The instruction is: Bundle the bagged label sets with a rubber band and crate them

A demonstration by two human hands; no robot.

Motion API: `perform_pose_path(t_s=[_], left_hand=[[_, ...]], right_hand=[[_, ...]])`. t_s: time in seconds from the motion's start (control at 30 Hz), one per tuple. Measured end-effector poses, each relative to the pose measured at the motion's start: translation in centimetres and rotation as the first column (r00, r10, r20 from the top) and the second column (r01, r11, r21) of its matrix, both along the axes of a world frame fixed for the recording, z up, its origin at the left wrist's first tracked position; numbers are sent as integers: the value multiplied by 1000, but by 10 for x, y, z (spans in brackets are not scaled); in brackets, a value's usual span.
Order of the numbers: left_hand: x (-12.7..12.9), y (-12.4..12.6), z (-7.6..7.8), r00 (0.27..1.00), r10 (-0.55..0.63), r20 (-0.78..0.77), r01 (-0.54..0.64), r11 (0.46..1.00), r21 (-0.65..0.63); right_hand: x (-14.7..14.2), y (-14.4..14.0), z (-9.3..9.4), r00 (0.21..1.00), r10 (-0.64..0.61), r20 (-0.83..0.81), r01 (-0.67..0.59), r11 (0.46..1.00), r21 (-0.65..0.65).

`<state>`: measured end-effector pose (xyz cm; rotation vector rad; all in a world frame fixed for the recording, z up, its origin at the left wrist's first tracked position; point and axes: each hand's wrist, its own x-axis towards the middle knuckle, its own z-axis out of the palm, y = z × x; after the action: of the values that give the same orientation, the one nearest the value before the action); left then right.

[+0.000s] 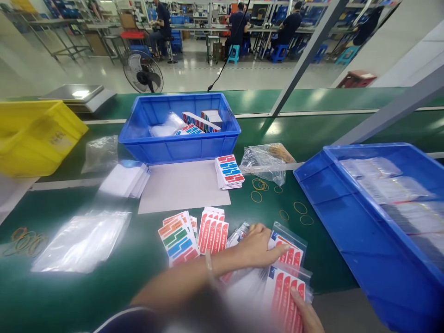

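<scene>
Two hands are working at the near edge of the green belt (322, 259). My left hand (258, 247) is reaching across, fingers half open and flattened, pressing down on a clear bagged pack of red-striped cards (289, 254); it is not closing around anything. My right hand (307, 314) is gripping a second bagged pack (284, 296) from below, thumb lying on its face. That pack is sitting just beneath the first, overlapping it. Fanned loose cards (192, 233) are lying just left of my left wrist. The middle blue bin (180, 143) is holding a few card boxes and a plastic bag. The right blue bin (347, 231) is holding rows of filled clear bags. A yellow bin (34, 138) is sitting far left, contents not visible. Rubber bands (277, 201) are lying scattered beyond my left hand, beside a card stack (229, 172).
</scene>
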<state>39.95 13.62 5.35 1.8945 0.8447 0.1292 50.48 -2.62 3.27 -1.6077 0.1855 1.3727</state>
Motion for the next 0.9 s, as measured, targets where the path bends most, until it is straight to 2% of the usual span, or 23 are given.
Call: perform_pose_path(t_s=[0.07, 0.13, 0.27, 0.4, 0.53, 0.63, 0.73, 0.9], left_hand=[[-15, -12, -4, 986, 160, 39, -160, 987, 3], [-31, -22, -9, 968, 251, -10, -251, 966, -54], [-53, -32, -14, 931, 351, -98, -361, 924, -127], [-60, -34, -16, 896, 422, -140, -439, 888, -139], [-65, -34, -14, 887, 437, -150, -460, 867, -193], [-69, -32, -11, 897, 436, -68, -439, 866, -238], [-74, -32, -6, 909, 416, 26, -397, 884, -247], [-87, -43, 1, 938, 345, 43, -329, 920, -214]], right_hand=[[-2, 3, 4, 999, 34, 17, -34, 999, -4], [-3, 6, 6, 997, 69, 41, -69, 998, -12], [2, 8, 2, 994, 107, 28, -107, 994, -3], [6, 7, 0, 991, 127, 30, -127, 992, 5], [3, 7, 1, 992, 107, 69, -107, 994, -1], [-3, 8, 1, 993, 76, 88, -79, 997, 27], [-8, 9, -1, 994, 71, 79, -76, 995, 65], [-11, 2, -6, 997, 45, 58, -52, 991, 121]])
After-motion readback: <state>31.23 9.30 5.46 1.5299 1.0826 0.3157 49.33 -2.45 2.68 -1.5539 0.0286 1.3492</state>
